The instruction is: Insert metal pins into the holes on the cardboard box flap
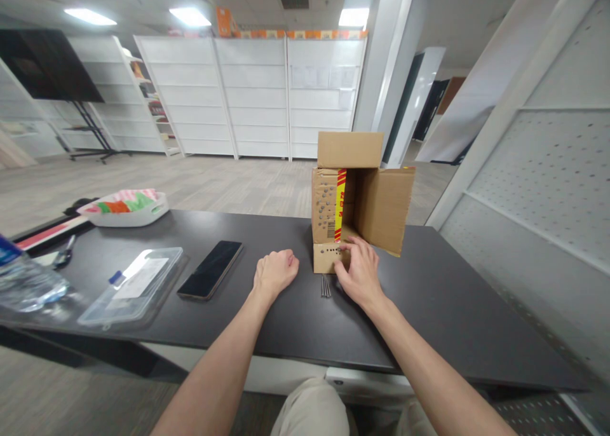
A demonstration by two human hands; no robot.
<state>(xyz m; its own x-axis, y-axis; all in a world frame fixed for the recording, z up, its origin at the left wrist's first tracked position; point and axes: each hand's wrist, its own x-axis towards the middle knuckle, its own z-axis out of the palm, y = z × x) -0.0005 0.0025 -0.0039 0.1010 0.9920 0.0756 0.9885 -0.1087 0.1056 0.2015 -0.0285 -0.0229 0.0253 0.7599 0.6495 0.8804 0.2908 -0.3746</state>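
Note:
An open cardboard box [368, 201] stands on the dark table with its flaps spread. Its left flap carries many small grey nail or screw heads [326, 202] and a yellow-red tape strip [340, 206]. The lower flap [325, 262] hangs at the front with a row of small dark holes. My right hand [361, 271] is at that flap's right side, thumb and forefinger bent together; anything between them is too small to make out. Several metal nails or screws [325, 286] lie just below the flap. My left hand [276, 272] rests in a fist on the table, left of the box.
Left of my fist lie a black phone [211, 269] and a clear plastic case [136, 286]. A water bottle [28, 280] and a white basket [126, 217] with coloured contents are farther left. A perforated white panel [538, 201] borders the table's right side.

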